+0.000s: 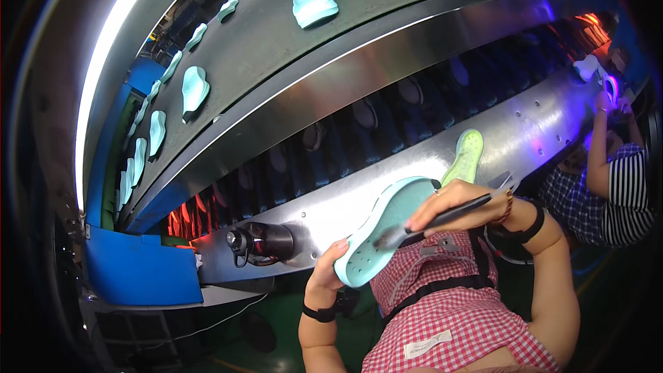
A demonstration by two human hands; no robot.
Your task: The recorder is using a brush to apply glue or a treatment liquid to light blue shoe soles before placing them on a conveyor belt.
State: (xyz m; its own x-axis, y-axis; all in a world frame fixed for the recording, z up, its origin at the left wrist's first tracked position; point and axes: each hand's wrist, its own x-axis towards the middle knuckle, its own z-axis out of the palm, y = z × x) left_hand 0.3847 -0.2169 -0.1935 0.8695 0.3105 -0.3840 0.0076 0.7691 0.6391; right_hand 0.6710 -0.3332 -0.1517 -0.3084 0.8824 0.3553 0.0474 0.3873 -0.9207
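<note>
My left hand [329, 266] grips the lower left end of a mint-green shoe sole [387, 215], which is tilted in front of my chest. Small holes show in the sole's near end. A brush [449, 215] with a black handle is held in my closed right hand [461, 202], and its bristle end lies against the sole's inner face. A yellow-green sole [467, 154] with small holes rests on the metal ledge [324, 211], just beyond my right hand.
A dark bottle [268, 243] lies on the ledge at the left. Above, a curved conveyor belt [255, 48] carries several mint soles [195, 88]. Dark slots with red glowing ends run beneath it. At far right a co-worker [601, 179] handles something under violet light.
</note>
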